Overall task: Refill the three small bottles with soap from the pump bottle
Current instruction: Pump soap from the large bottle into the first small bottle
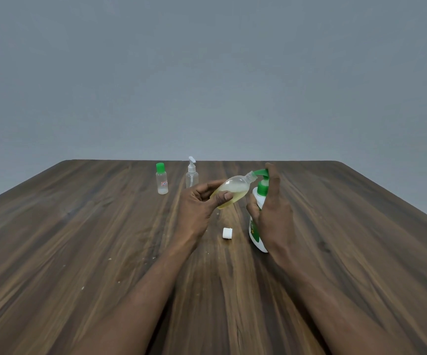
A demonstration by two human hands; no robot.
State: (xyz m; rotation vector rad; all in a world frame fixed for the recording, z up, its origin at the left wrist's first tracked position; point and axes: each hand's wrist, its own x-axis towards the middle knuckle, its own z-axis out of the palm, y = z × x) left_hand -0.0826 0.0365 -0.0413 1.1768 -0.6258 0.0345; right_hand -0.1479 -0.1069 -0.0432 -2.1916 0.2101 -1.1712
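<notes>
Uncapped oval bottle (233, 192) held at the pump spout (260, 172); both hands engaged.

The left hand (199, 201) comes in from lower centre with the forearm angled up and right. Its thumb and fingers pinch the oval bottle, which is tilted so its open neck meets the green spout, and yellowish soap pools in its lower part. The right hand (274, 213) grips the pump bottle (257, 234), which stands on the table (79, 239). The thumb curls round the bottle's left side and the index finger stretches up onto the pump head. A white cap (227, 233) lies on the table just left of the pump bottle's base. The green-capped bottle (161, 179) and the clear pump-top bottle (192, 174) stand upright farther back on the left, apart from each other.
</notes>
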